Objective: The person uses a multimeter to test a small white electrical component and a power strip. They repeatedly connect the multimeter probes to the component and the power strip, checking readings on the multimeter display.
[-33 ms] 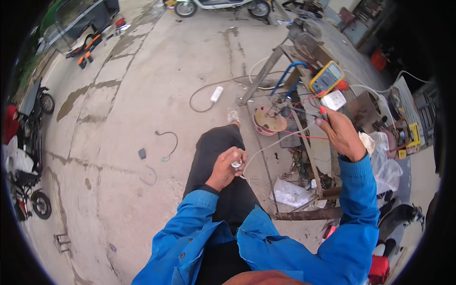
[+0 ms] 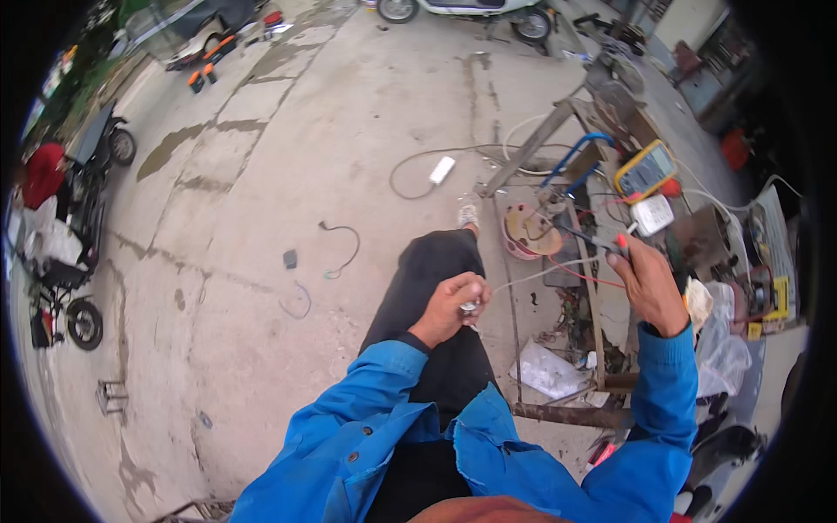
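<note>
In the head view the right hand (image 2: 652, 283) is pinching a slim dark tool (image 2: 597, 241) right of the pink tub (image 2: 520, 251), its long axis pointing leftward at the tub; the left hand (image 2: 452, 307) is wrapping its fingers around a small silvery thing (image 2: 469, 307), below and left of the tub

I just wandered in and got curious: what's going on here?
A person in a blue jacket is using both hands. The left hand is closed around a small shiny thing above the leg; the right hand holds a slim dark tool, its kind unclear. A pale cable stretches between them. A yellow meter sits beyond the right hand.
</note>
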Available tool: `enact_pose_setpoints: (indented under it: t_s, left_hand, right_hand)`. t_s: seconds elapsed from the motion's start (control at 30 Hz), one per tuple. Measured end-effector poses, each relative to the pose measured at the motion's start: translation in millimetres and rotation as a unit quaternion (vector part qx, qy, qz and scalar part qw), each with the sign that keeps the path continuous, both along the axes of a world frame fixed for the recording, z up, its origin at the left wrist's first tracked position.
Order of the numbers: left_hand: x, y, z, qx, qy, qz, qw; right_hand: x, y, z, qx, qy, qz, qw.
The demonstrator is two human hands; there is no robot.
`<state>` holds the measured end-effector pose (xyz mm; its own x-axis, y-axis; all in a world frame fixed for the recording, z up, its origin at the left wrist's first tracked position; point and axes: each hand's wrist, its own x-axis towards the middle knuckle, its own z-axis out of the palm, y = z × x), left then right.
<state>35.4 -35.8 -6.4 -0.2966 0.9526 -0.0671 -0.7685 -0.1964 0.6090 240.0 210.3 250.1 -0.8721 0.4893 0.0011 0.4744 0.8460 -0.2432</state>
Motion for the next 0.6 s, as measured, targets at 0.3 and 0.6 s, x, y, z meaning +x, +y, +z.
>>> enact_pose_setpoints:
  t_s: [0.3, 0.6]
  left_hand:
    - [16.9, 0.3, 10.4, 0.041, 0.372, 0.127, 0.919]
    - [18.8, -1.3, 12.0, 0.031, 0.407, -0.055, 0.911]
  right_hand:
    - [-11.2, -75.7, -110.7, -0.05, -0.121, 0.134, 0.982]
    - [12.6, -82.3, -94.1, 0.019, -0.081, 0.135, 0.987]
